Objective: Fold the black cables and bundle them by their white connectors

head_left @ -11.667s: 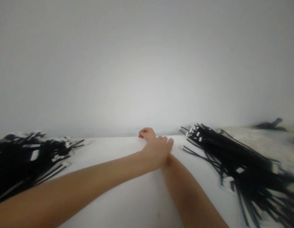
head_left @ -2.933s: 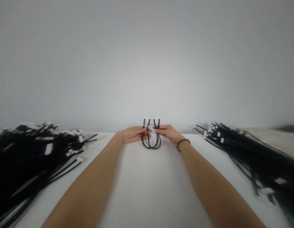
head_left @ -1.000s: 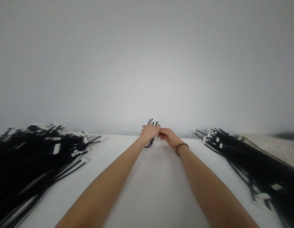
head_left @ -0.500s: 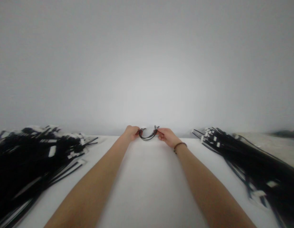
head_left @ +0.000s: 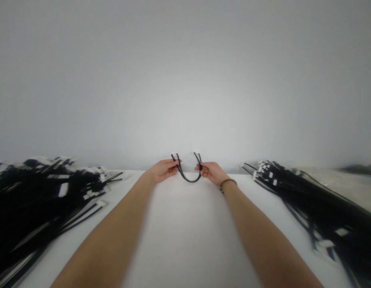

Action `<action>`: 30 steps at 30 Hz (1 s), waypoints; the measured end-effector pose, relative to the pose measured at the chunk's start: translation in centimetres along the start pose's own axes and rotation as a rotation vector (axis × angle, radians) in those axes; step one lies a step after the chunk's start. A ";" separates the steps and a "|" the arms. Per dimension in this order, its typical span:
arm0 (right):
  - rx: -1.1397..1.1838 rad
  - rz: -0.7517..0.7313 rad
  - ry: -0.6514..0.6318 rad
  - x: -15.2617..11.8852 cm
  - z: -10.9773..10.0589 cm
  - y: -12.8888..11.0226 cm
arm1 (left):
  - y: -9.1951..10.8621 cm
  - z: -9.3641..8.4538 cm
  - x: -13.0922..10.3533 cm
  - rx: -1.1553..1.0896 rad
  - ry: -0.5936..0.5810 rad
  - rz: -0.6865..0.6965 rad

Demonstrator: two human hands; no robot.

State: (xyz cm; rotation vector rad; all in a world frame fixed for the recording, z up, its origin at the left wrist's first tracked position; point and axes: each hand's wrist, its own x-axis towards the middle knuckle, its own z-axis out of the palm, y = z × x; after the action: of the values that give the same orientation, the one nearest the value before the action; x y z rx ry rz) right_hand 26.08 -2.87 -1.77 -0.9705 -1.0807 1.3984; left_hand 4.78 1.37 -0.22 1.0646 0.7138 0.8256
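A thin black cable with split ends hangs in a U between my two hands, near the far edge of the white table. My left hand pinches it near its left end, where two short leads stick up with something whitish at the tips. My right hand, with a dark bracelet at the wrist, is closed on the cable near its right end. Two leads rise above those fingers too. The fingertips partly cover the cable where each hand grips it.
A large heap of black cables with white connectors and labels lies at the left. Another bundle of black cables stretches along the right. Behind it is a pale, plastic-looking sheet. A plain wall rises behind the table.
The cable's loop has opened from several crowded strands into one deeper U, with the end leads now standing up. My left hand has turned, showing more of its fingers.
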 end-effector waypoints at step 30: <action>-0.044 -0.100 -0.136 -0.7 0.0 -0.6 | -0.4 0.9 0.0 0.501 -0.243 0.079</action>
State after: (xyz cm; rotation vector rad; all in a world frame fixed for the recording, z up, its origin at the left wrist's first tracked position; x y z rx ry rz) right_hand 26.30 -3.60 -1.23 -0.8508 -1.2491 1.3790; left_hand 5.62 0.86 -0.32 1.6219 0.6896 0.5794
